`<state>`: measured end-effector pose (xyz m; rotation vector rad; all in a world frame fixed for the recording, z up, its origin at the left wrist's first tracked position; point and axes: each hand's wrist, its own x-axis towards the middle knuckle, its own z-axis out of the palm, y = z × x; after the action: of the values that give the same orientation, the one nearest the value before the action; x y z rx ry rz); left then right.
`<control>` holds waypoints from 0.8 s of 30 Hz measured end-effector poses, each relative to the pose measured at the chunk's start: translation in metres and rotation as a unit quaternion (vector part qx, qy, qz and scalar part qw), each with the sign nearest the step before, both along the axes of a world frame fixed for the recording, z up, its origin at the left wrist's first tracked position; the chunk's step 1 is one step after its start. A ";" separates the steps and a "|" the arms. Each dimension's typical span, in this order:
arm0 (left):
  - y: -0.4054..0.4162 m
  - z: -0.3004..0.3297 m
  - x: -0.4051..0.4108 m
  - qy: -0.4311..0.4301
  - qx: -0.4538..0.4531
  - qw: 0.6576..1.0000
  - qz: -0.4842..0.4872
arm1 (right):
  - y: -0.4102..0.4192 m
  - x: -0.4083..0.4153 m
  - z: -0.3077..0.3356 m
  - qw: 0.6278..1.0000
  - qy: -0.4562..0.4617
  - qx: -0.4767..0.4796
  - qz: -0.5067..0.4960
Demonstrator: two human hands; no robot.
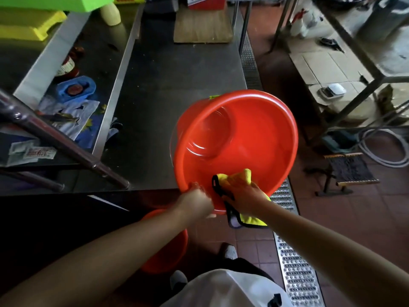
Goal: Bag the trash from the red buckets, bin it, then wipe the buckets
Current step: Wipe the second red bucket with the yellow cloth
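A red bucket (243, 138) lies tilted toward me at the front right corner of the steel table (172, 80), its inside bare. My left hand (195, 201) grips its near rim. My right hand (244, 197) holds a yellow cloth with black edging (240, 177) against the inner wall just inside the near rim; part of the cloth hangs below the rim. A second red bucket (166, 251) stands on the floor beneath my left forearm, mostly hidden.
Green and yellow plastic stools, a jar and papers crowd the left side. A cardboard sheet (202, 25) lies at the table's far end. A metal drain grate (294, 262) runs along the tiled floor; a steel rack and hose stand at right.
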<state>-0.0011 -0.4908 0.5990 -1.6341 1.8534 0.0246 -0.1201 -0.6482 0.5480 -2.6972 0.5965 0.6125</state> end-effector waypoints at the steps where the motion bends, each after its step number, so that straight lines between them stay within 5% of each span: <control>1: 0.002 0.001 0.000 -0.008 -0.009 1.000 0.010 | -0.004 0.008 -0.003 1.000 0.001 0.000 0.000; 8: -0.008 0.001 -0.006 -0.018 -0.079 0.997 0.020 | -0.043 0.075 -0.039 0.999 0.012 0.034 0.010; 16: -0.011 0.001 -0.010 -0.072 -0.031 0.997 -0.019 | -0.069 0.135 -0.077 0.996 -0.047 0.070 0.017; 24: -0.010 0.005 -0.008 -0.040 -0.041 0.998 0.038 | -0.056 0.114 -0.048 0.996 -0.037 0.079 0.033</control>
<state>-0.0092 -0.5011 0.6041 -1.7362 1.7519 -0.0841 -0.0060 -0.7045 0.4996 -2.5866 0.4235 0.5494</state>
